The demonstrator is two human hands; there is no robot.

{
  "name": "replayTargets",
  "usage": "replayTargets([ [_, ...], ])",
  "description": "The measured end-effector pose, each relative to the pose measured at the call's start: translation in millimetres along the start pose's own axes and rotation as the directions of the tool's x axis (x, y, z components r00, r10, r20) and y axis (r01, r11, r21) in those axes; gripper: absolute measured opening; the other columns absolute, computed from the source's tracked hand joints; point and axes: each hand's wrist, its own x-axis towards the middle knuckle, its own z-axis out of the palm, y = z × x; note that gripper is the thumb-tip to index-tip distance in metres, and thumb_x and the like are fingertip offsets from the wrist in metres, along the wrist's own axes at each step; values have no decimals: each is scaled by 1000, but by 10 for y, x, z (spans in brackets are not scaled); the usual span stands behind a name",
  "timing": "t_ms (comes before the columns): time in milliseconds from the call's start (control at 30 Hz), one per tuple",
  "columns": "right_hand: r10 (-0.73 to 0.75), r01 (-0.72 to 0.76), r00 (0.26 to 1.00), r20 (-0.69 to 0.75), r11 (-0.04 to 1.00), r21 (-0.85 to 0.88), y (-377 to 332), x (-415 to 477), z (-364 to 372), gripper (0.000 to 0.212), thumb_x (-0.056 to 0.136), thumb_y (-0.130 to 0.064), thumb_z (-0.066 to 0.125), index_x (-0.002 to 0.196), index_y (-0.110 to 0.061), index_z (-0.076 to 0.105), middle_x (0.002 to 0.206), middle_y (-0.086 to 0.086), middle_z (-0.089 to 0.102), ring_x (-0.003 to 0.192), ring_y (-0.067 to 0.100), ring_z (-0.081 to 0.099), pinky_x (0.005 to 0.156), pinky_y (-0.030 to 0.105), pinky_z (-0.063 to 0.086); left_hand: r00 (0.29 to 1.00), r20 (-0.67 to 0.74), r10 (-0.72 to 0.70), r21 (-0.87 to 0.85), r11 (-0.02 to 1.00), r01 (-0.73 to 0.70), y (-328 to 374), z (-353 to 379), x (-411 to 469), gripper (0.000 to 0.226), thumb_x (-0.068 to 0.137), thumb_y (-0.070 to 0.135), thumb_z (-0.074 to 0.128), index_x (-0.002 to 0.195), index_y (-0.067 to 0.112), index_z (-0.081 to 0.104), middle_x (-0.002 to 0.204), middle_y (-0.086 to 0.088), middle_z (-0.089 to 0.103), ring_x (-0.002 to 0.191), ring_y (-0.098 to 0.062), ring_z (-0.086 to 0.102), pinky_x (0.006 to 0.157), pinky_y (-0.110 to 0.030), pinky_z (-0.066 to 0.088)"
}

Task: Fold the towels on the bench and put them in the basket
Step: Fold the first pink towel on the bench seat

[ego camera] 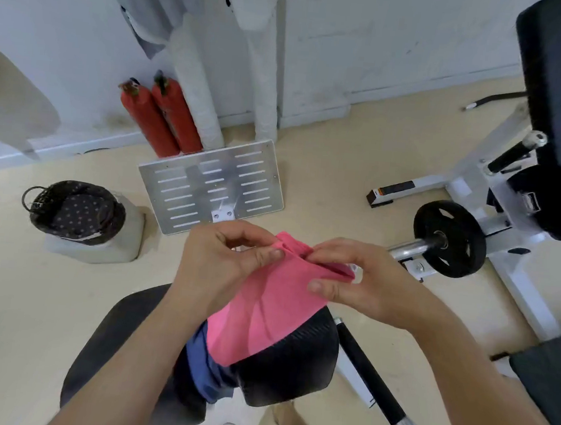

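A pink towel (pixel 266 310) hangs from both my hands above the black padded bench (pixel 295 361). My left hand (pixel 223 258) pinches its top edge between thumb and fingers. My right hand (pixel 354 281) pinches the same top edge further right, where the cloth is bunched into a fold. The towel's lower end drapes onto the bench pad. A blue towel (pixel 212 373) lies crumpled on the bench below the pink one, partly hidden by it and by my left forearm. The dark wicker basket (pixel 77 211) with a dotted lining stands on the floor at the left.
A slotted metal footplate (pixel 213 185) stands just beyond my hands. Two red fire extinguishers (pixel 163 115) lean against the wall. A weight machine with a black plate (pixel 449 239) and a bar fills the right side. The basket rests on a grey block (pixel 125 242).
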Motion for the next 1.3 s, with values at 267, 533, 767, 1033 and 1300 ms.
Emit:
replayTargets([
  [267,-68,49,994,-80,975,-216,-382,-104,-236,20,76,-23,78,69,-39,67,71,-18,64,72,2,58,73,16,45,985,-168,45,-147,987,-70,310,-355,-173,12,61,13,77,66,24,75,67,3,73,65,-12,67,66,-22,56],
  [533,-191,131,978,-90,882,-452,-691,113,-439,1,86,-23,69,87,-24,68,87,-10,65,75,0,57,69,19,48,995,-88,45,-90,995,-53,364,-463,-63,31,86,0,63,110,19,68,90,1,69,83,-3,63,75,-13,49],
  [767,-202,167,979,34,685,-709,-538,518,-502,16,92,-26,58,104,-18,64,99,-3,64,82,11,54,77,29,41,995,-101,5,112,994,6,223,-493,306,26,89,4,61,82,28,70,77,16,71,80,1,62,76,-11,47],
  [1033,-363,210,929,-68,672,-710,-343,804,-508,11,93,-24,57,97,-16,63,93,-3,63,64,6,45,69,34,48,950,-226,215,401,909,-110,157,-512,511,26,84,5,66,85,31,67,73,16,64,62,3,51,60,-7,38],
  [1300,-455,334,888,65,544,-770,702,206,228,10,76,-15,76,86,-13,74,93,1,73,82,19,70,66,31,59,988,79,134,643,750,-153,-954,-274,-411,26,70,9,61,84,32,64,78,26,58,72,7,51,70,-2,36],
])
